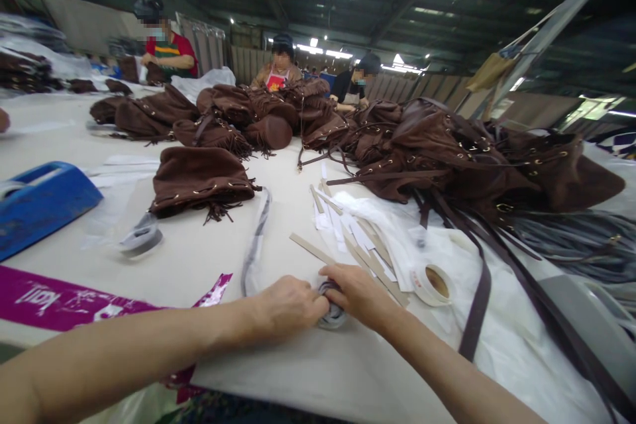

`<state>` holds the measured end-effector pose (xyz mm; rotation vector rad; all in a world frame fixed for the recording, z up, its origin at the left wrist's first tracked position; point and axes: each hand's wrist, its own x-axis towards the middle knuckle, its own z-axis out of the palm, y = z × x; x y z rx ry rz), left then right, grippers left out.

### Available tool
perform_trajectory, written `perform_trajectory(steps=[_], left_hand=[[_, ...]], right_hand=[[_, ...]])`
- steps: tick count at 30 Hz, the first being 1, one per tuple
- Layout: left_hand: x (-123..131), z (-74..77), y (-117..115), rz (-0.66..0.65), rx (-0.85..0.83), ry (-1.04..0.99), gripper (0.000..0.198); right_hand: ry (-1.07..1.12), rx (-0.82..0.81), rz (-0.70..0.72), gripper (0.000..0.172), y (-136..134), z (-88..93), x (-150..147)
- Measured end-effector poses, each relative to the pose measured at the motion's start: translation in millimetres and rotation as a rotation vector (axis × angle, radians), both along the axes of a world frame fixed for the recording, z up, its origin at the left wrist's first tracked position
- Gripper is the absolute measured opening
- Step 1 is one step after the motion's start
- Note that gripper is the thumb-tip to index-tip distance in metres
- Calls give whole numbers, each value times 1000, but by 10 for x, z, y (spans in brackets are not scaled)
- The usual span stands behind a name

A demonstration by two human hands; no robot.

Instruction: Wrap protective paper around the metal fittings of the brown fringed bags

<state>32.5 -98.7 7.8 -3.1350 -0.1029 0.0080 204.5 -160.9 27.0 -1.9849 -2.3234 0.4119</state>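
Both hands meet over a small coiled grey strap (pixel 332 305) near the front edge of the white table (pixel 278 364). My left hand (pixel 291 305) is closed on the coil's left side, fingers curled. My right hand (pixel 355 291) curls its fingers over the top and right of the coil. Left of the coil, a grey strap wrapped in clear plastic (pixel 254 245) runs back toward a brown fringed bag (pixel 199 179). Beige and white strips (pixel 358 245) lie just beyond the hands.
A roll of tape (pixel 431 283) rests on white plastic at the right. Brown bags (pixel 427 139) are heaped across the back. At left are a blue tape dispenser (pixel 47 202) and purple plastic (pixel 69 298). Several people work behind the table.
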Motion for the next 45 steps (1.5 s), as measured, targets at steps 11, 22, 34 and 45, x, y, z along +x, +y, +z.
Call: perform_trajectory(steps=[11, 22, 34, 45], left_hand=[[92, -148, -464, 193, -50, -74, 15], [-167, -139, 36, -186, 168, -271, 13], [17, -315, -545, 41, 159, -336, 4], [-303, -134, 53, -186, 77, -350, 16]], right_hand=[[-214, -116, -122, 12, -163, 14, -82], [-282, -49, 249, 10, -97, -3, -2], [-91, -118, -347, 10, -345, -61, -202], [-430, -10, 299, 11, -124, 50, -201]])
